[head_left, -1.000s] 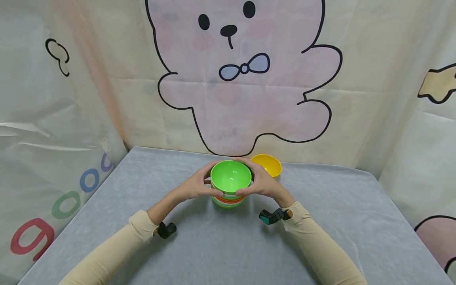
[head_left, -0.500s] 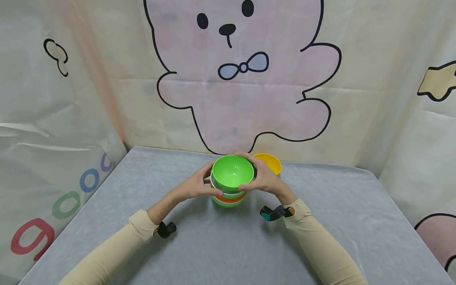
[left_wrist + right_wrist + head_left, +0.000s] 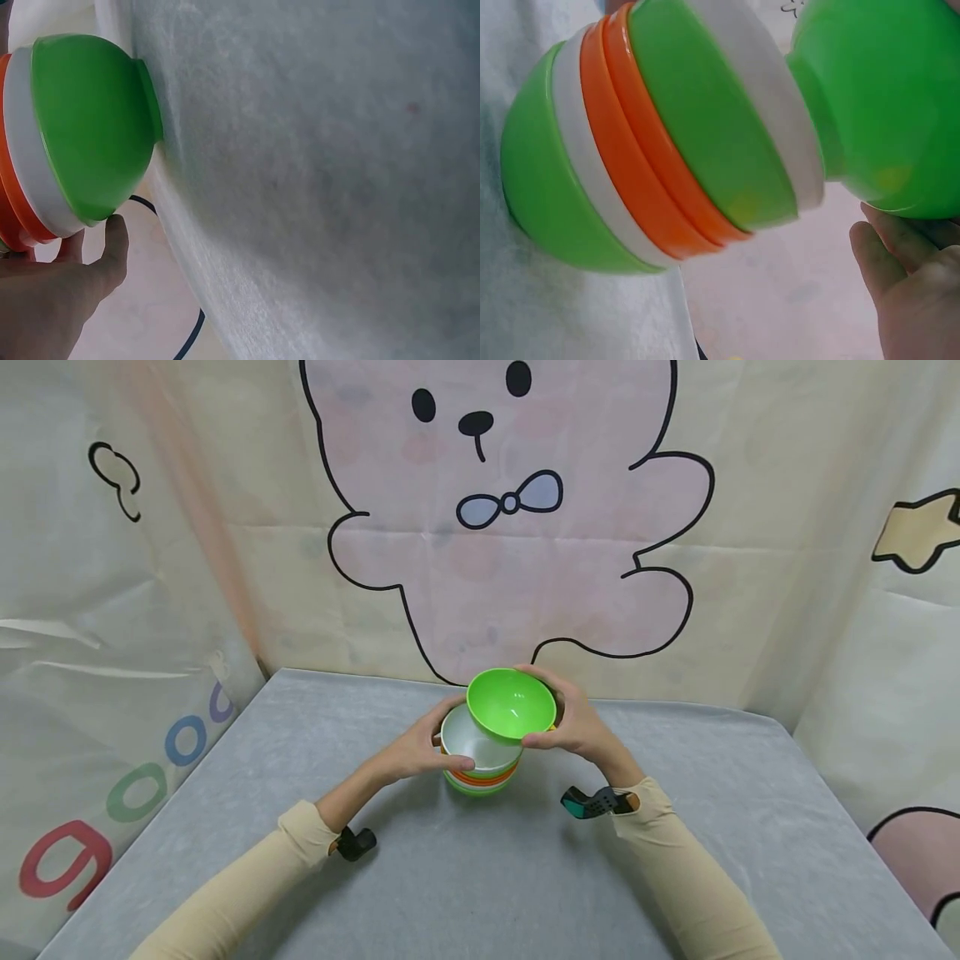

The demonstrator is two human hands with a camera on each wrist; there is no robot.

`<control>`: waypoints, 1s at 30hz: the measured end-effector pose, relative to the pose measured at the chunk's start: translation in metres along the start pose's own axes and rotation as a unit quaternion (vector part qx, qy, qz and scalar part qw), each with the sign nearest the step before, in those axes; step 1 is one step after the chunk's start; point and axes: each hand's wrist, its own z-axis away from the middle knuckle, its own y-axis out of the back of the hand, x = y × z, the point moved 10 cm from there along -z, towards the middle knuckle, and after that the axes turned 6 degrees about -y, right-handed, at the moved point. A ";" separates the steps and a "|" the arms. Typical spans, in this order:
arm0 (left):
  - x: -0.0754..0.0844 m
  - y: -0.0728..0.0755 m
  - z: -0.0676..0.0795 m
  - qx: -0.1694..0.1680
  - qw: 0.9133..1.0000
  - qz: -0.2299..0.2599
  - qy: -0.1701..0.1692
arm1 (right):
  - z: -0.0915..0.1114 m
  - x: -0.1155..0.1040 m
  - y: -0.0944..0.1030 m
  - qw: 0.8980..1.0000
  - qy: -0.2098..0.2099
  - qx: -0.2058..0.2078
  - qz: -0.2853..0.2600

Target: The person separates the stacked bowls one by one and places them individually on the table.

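In the head view my right hand (image 3: 583,725) grips a green bowl (image 3: 512,703) by its side, raised above and right of a stack of bowls. White is the uppermost bowl (image 3: 467,739) of that stack. My left hand (image 3: 412,745) curls round the stack's left side, thumb in front. From the right wrist, the layers show as white, green (image 3: 712,127), two orange bowls (image 3: 641,157), white, and a green bottom bowl (image 3: 570,180). The lifted bowl's foot is close to the white rim; whether they touch I cannot tell. The left wrist view shows the bottom bowl (image 3: 94,127) on the cloth.
A grey cloth (image 3: 465,877) covers the table. Behind my right hand a yellow bowl is almost wholly hidden, with only a sliver showing. A printed curtain (image 3: 262,568) hangs along the table's back edge, and others flank both sides.
My right hand has lifted the green top bowl off the stack, moving it up and right and uncovering the white bowl. The yellow bowl is now mostly covered. My left hand stays on the stack.
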 end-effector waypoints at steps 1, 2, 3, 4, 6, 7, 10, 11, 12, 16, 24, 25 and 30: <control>0.000 0.000 0.000 0.000 1.000 -0.001 0.000 | 0.001 0.000 0.002 1.000 0.003 0.003 0.002; 0.000 0.000 0.000 -0.001 1.000 -0.002 -0.001 | 0.003 -0.001 0.004 1.000 0.004 0.006 0.002; -0.001 -0.001 0.000 -0.001 1.000 -0.003 -0.002 | 0.004 -0.001 0.007 1.000 0.004 0.011 0.002; -0.001 -0.001 0.000 -0.002 1.000 -0.004 -0.003 | 0.006 -0.001 0.011 1.000 0.002 0.017 0.004; -0.001 -0.001 -0.001 -0.002 1.000 -0.007 -0.005 | 0.011 0.000 0.016 1.000 -0.003 0.026 0.007; -0.001 -0.001 -0.001 -0.002 1.000 -0.009 -0.005 | 0.013 0.000 0.019 0.999 -0.006 0.031 0.011; -0.001 0.000 0.000 -0.002 1.000 -0.015 -0.003 | 0.020 -0.001 0.027 0.999 -0.012 0.037 0.019; -0.001 0.000 0.000 -0.003 1.000 -0.017 -0.002 | 0.022 -0.001 0.029 0.999 -0.013 0.039 0.021; -0.002 0.000 0.000 -0.003 1.000 -0.017 -0.001 | 0.024 -0.001 0.032 0.999 -0.014 0.041 0.025; -0.002 0.001 -0.001 -0.003 1.000 -0.016 0.002 | 0.033 0.000 0.043 0.998 -0.020 0.048 0.032; -0.005 0.002 0.000 -0.006 1.000 -0.020 0.008 | 0.050 0.007 0.060 0.995 -0.044 0.062 0.066; -0.005 0.002 0.000 -0.006 1.000 -0.021 0.009 | 0.052 0.008 0.061 0.995 -0.046 0.063 0.068; -0.006 0.002 0.000 -0.009 1.000 -0.026 0.015 | 0.063 0.014 0.071 0.993 -0.059 0.070 0.077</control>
